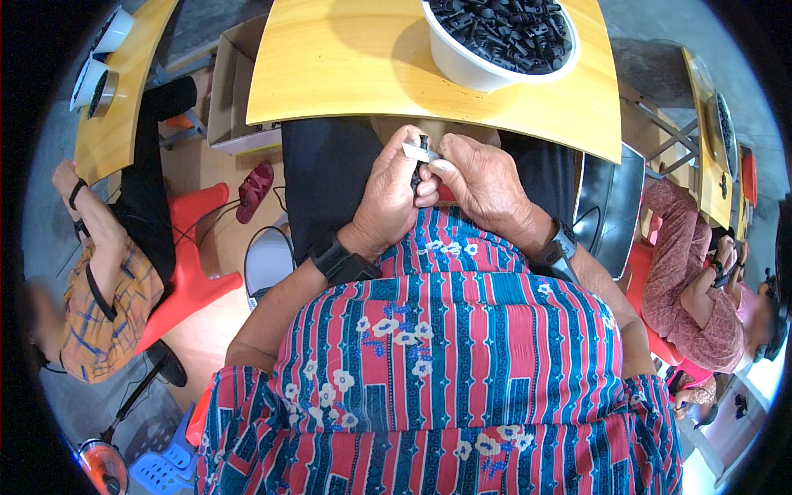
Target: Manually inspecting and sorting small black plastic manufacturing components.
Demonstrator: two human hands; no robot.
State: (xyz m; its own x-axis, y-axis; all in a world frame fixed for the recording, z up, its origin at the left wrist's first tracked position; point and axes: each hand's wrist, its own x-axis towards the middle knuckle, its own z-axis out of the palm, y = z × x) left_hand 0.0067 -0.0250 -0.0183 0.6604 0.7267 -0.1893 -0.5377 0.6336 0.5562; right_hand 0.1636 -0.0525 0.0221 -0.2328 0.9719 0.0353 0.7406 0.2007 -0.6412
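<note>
My left hand (391,186) is closed around a small black plastic part (424,142), held upright just off the table's near edge. Across that part lies a small flat pale piece (417,153), pinched by my right hand (483,177); whether it is a blade or a strip I cannot tell. The right thumb and fingertips almost touch the left hand. Beyond them, a white bowl (462,70) heaped with similar small black plastic parts (503,33) stands on the yellow wooden table (338,74). My curled fingers hide the lower end of the held part.
A cardboard box (235,91) sits left of the table. A maroon sandal (255,191) and a red plastic stool (194,264) are on the left, near a seated person (111,305). Another person (701,289) sits at the right by another table. A black box-like object (606,210) stands right of my knees.
</note>
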